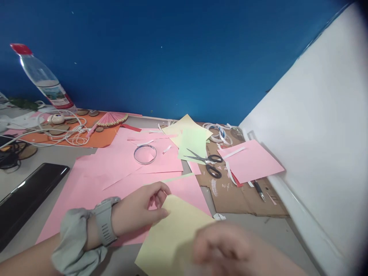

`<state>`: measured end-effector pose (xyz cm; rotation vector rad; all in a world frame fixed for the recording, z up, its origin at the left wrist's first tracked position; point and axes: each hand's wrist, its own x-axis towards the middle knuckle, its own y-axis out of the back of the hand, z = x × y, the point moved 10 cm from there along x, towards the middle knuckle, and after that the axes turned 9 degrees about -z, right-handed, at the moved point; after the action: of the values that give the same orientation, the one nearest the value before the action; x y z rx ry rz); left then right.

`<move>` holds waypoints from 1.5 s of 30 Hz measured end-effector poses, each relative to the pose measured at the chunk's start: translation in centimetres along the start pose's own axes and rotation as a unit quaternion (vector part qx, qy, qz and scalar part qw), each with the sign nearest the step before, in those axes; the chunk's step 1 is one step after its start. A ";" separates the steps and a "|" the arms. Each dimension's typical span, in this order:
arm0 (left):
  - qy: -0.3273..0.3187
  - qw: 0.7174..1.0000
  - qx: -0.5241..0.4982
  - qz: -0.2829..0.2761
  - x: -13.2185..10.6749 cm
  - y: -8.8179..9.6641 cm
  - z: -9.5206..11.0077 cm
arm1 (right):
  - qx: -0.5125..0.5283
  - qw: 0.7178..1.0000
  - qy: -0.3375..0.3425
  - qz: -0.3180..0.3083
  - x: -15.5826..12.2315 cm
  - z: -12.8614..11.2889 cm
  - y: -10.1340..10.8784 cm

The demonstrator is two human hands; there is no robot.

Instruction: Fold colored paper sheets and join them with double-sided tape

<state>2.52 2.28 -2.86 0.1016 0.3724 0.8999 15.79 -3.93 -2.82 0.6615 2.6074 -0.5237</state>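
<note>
A pale yellow sheet of paper (172,230) lies tilted between my hands at the front. My left hand (143,205), with a grey watch and a scrunchie at the wrist, has its fingers curled at the sheet's upper left corner and its thumb on the left edge. Over the lower right of the same sheet is my right hand (227,245), smeared by motion; its fingers are bent, and whether they grip the paper is unclear. Large pink sheets (94,184) lie beneath and behind. Beyond the hands, black-handled scissors (207,159) rest half open on a light green sheet (192,143) and cardboard.
A metal ring (145,154) lies on the pink paper. On the cardboard (235,199) are a pen (259,190), tape rolls (218,133) and another pink sheet (251,161). A bottle (47,82), cables and a phone (31,195) are left. Walls stand behind and right.
</note>
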 end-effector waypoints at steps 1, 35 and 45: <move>-0.004 1.000 -0.010 0.009 0.4 0.2 -0.3 | 0.064 0.997 0.015 -0.042 1.9 -1.3 -1.0; 0.016 0.996 -0.036 0.077 0.8 0.9 -1.0 | -0.031 0.985 -0.002 0.169 7.3 -3.4 4.2; 0.006 0.997 -0.051 0.061 1.1 0.7 -0.9 | -0.055 0.979 0.014 0.193 7.5 -3.0 4.7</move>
<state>2.31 3.51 -3.83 0.0243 0.3327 1.0388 11.30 4.00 -4.98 1.1099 2.4212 -0.2487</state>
